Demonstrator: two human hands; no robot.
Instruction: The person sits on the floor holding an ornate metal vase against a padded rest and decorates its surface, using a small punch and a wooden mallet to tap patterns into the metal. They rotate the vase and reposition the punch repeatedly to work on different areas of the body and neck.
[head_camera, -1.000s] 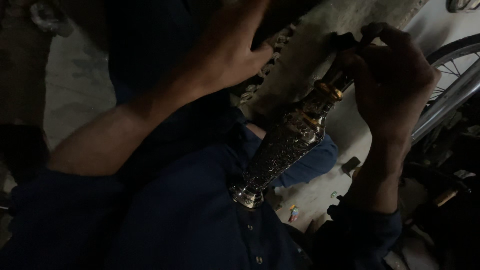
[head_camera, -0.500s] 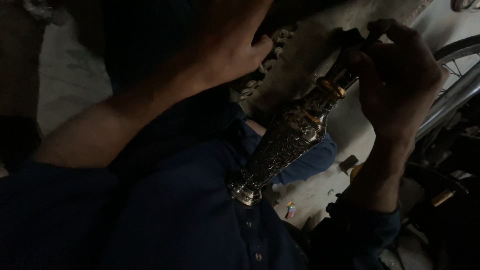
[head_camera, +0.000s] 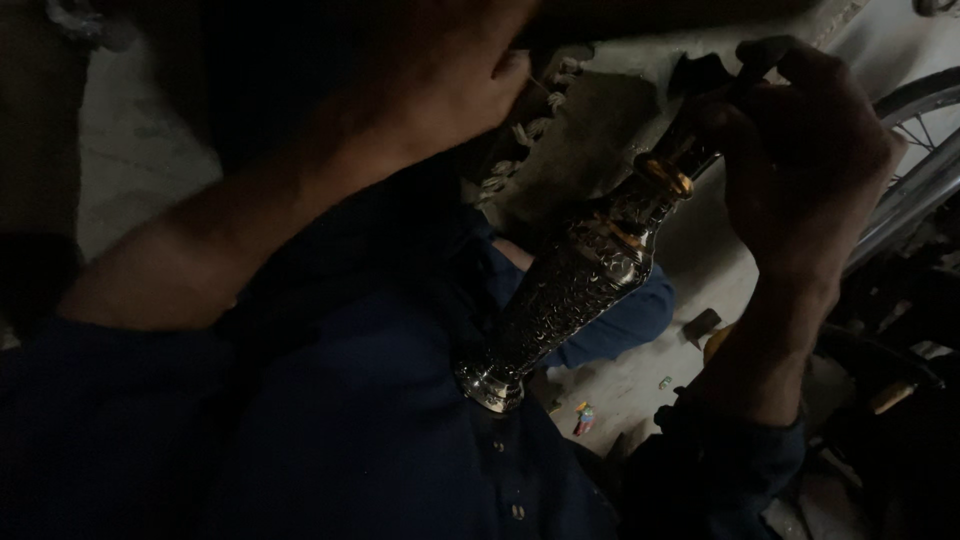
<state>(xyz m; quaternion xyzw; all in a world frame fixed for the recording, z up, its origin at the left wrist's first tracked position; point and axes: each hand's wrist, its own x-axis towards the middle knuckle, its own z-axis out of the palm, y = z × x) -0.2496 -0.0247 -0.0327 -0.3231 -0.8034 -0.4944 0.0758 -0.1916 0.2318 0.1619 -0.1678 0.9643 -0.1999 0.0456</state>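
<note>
An embossed, dark metal vase (head_camera: 580, 280) with gold bands slants across the middle. Its round foot (head_camera: 490, 385) rests against my dark blue shirt (head_camera: 350, 420). My right hand (head_camera: 800, 160) is wrapped around the vase's narrow neck and mouth at the upper right, hiding the rim. Raised at the top centre, my left hand (head_camera: 440, 80) has its fingers curled beside a frayed, dusty cloth (head_camera: 590, 120). The dim light hides whether those fingers pinch anything.
A bicycle wheel and frame tube (head_camera: 915, 170) stand at the right edge. The pale concrete floor (head_camera: 630, 390) below holds small coloured scraps (head_camera: 585, 418) and a little block (head_camera: 700, 325). Dark clutter fills the lower right.
My left hand has crept slightly up and right towards the cloth. The vase and my right hand keep nearly the same pose, and the view has shifted a little.
</note>
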